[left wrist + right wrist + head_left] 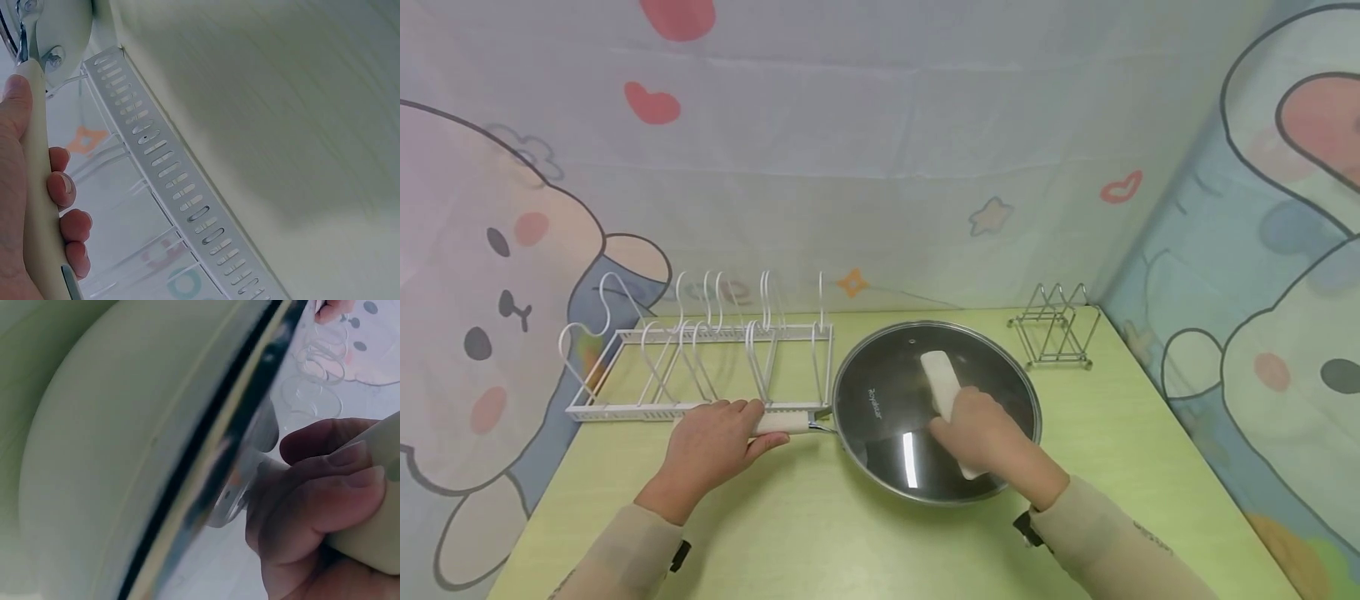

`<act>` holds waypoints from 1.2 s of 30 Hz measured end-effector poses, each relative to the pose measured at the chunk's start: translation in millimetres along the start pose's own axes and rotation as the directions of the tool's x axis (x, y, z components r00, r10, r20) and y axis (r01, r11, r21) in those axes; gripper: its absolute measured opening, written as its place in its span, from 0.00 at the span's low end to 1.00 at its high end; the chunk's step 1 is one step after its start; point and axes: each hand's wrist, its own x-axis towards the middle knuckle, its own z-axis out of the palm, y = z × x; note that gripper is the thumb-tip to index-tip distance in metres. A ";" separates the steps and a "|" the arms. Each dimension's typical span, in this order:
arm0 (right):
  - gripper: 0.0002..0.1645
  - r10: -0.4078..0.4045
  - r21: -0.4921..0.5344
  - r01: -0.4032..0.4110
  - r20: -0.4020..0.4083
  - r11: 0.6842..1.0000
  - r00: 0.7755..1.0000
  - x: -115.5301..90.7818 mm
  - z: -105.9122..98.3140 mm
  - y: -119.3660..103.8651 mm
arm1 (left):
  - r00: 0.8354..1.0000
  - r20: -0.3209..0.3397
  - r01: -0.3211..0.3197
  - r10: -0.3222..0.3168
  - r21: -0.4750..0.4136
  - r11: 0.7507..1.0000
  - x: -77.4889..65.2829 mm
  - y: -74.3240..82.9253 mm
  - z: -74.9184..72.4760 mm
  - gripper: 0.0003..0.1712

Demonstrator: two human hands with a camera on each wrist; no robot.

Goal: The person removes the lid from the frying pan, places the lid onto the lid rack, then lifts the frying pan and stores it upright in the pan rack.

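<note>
A cream-sided pan (94, 462) with a dark glass lid (880, 367) on it is at the middle of the table. My left hand (711, 442) grips the pan's cream handle (786, 422), its fingers wrapped round it in the left wrist view. The handle points left, in front of the white rack. With my right hand (981, 429) I hold the lid's long cream grip (942, 379), fingers curled round it in the right wrist view. The lid's metal rim lies along the pan's edge. The pan's inside is hidden behind the dark glass.
A white wire rack (700, 408) with upright loops stands at the back left, close behind my left hand. A small metal wire rack (1060, 360) sits at the back right. Patterned cloth (880, 183) hangs behind the light green table (820, 533) and along both sides.
</note>
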 end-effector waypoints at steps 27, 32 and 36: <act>0.17 -0.093 0.423 0.061 0.055 0.904 0.994 4.0 -23.6 17.2 | 1.000 0.012 0.011 -0.011 -0.001 1.000 1.0 0.4 0.6 0.33; 0.19 -0.085 0.426 0.058 0.043 0.903 0.995 2.7 -23.7 15.2 | 1.000 0.023 0.017 -0.017 0.000 1.000 0.1 0.3 0.6 0.33; 0.19 -0.064 0.430 0.050 0.018 0.901 0.998 3.6 -22.0 14.6 | 0.999 0.044 0.026 -0.026 -0.005 1.000 0.0 0.7 -0.5 0.34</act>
